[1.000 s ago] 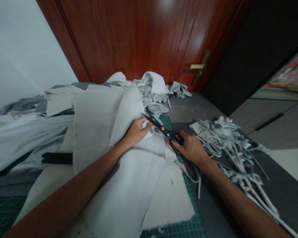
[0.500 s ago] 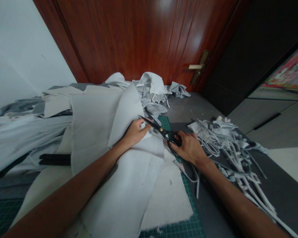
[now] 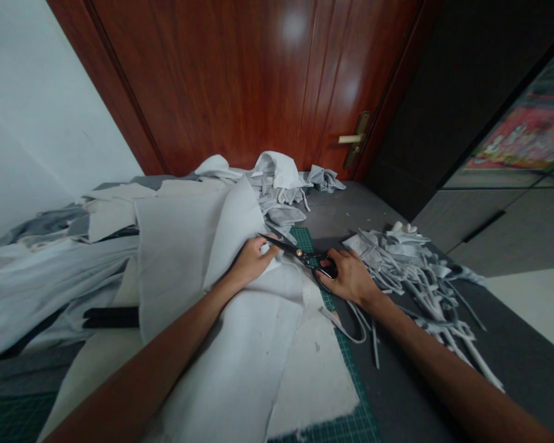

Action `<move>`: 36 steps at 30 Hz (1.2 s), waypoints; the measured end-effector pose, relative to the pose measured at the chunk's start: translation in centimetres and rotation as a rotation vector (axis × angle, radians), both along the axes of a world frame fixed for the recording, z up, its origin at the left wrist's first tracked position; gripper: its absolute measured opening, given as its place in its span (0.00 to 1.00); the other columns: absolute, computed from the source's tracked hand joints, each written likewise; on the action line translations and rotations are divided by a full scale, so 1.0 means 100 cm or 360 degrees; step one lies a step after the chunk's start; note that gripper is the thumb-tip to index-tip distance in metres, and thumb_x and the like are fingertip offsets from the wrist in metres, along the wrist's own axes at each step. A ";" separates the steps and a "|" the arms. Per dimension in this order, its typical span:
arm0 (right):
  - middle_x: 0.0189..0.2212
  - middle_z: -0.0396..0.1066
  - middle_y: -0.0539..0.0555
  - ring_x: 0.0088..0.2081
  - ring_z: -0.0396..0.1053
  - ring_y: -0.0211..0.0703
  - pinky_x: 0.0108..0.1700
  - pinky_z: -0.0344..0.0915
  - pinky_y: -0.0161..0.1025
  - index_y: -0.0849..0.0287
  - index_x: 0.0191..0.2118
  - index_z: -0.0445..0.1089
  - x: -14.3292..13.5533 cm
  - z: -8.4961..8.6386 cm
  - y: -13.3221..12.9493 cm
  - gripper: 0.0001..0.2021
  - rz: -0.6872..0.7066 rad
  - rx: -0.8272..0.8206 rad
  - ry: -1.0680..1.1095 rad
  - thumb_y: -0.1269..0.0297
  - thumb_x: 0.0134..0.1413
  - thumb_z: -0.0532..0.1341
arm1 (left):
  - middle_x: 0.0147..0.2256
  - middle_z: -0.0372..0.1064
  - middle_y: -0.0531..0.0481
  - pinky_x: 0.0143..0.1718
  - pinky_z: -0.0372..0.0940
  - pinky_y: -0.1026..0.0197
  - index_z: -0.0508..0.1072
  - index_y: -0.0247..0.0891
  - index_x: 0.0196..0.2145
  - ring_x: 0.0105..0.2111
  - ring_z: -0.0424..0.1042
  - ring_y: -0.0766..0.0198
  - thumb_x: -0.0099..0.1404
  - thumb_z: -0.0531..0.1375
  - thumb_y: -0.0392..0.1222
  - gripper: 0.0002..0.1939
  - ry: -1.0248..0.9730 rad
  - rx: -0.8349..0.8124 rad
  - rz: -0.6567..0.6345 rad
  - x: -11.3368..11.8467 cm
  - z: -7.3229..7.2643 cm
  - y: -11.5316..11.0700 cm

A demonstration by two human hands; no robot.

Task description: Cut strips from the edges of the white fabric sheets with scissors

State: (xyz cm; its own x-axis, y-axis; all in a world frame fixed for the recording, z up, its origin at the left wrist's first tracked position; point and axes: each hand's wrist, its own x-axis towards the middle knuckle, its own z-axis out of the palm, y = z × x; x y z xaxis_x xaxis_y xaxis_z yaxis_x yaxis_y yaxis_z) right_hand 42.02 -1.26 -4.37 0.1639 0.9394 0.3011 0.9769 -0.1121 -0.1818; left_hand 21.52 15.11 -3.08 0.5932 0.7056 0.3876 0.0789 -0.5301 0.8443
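Scissors (image 3: 299,253) closed partway since the earlier frame, blades still slightly apart.
Right hand (image 3: 351,277) gripped their handles, center frame; left hand (image 3: 252,261) pinched white cloth (image 3: 244,351) beside the blades. Cloth overlapped cream fabric (image 3: 318,375) on green mat (image 3: 361,424); strips (image 3: 420,274) lay heaped on dark table (image 3: 397,394), right of frame.

The scissors (image 3: 300,253) are black with a brass-coloured pivot, held in the right hand (image 3: 351,275), their blades parted and pointing left beside the left hand's fingertips. The large white cloth (image 3: 247,344), pinched by the left hand (image 3: 253,259), is loosely folded, with a pale flap rising at its far end and a broad part spread towards the near side, overlapping a cream cloth (image 3: 311,375) with a frayed near edge.
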 end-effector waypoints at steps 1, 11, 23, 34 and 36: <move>0.34 0.78 0.56 0.39 0.74 0.54 0.49 0.59 0.48 0.55 0.37 0.64 0.001 0.000 0.000 0.13 0.0015 0.0000 -0.0013 0.51 0.59 0.59 | 0.39 0.82 0.47 0.52 0.69 0.55 0.80 0.36 0.35 0.42 0.77 0.54 0.60 0.62 0.42 0.09 0.0004 0.0002 -0.0019 0.000 0.001 0.000; 0.31 0.74 0.56 0.37 0.71 0.52 0.47 0.57 0.47 0.56 0.36 0.65 0.013 0.006 0.006 0.12 0.0168 -0.0044 -0.0168 0.52 0.59 0.58 | 0.34 0.80 0.49 0.48 0.70 0.57 0.80 0.38 0.33 0.41 0.78 0.56 0.60 0.62 0.42 0.07 0.0088 0.0004 -0.0014 -0.003 -0.001 0.000; 0.34 0.74 0.58 0.38 0.71 0.53 0.48 0.57 0.47 0.58 0.39 0.67 0.031 0.005 0.007 0.15 0.0256 -0.0037 -0.0164 0.50 0.58 0.59 | 0.31 0.78 0.50 0.45 0.69 0.60 0.78 0.38 0.28 0.37 0.76 0.58 0.62 0.62 0.48 0.12 0.0185 -0.0017 -0.0120 -0.005 0.005 0.000; 0.34 0.74 0.58 0.36 0.70 0.52 0.47 0.57 0.46 0.59 0.39 0.67 0.035 0.000 0.007 0.17 0.0314 -0.0032 -0.0149 0.48 0.60 0.59 | 0.33 0.79 0.49 0.44 0.68 0.60 0.78 0.37 0.30 0.38 0.76 0.59 0.61 0.63 0.45 0.09 0.0169 -0.0017 -0.0110 -0.005 0.002 0.000; 0.34 0.74 0.58 0.36 0.70 0.52 0.47 0.57 0.46 0.59 0.39 0.67 0.036 -0.001 0.007 0.17 0.0318 -0.0020 -0.0145 0.48 0.60 0.59 | 0.32 0.79 0.49 0.45 0.68 0.60 0.78 0.37 0.29 0.37 0.76 0.59 0.61 0.63 0.45 0.09 0.0168 -0.0014 -0.0124 -0.005 0.002 0.000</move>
State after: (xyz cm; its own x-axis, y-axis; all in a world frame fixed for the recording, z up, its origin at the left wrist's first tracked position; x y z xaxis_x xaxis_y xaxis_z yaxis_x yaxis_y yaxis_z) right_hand 45.61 -0.59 -4.42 -0.0530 0.9543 0.2941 0.9923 0.0834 -0.0919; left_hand 21.03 15.08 -2.84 0.6834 0.6588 0.3145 0.1262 -0.5309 0.8380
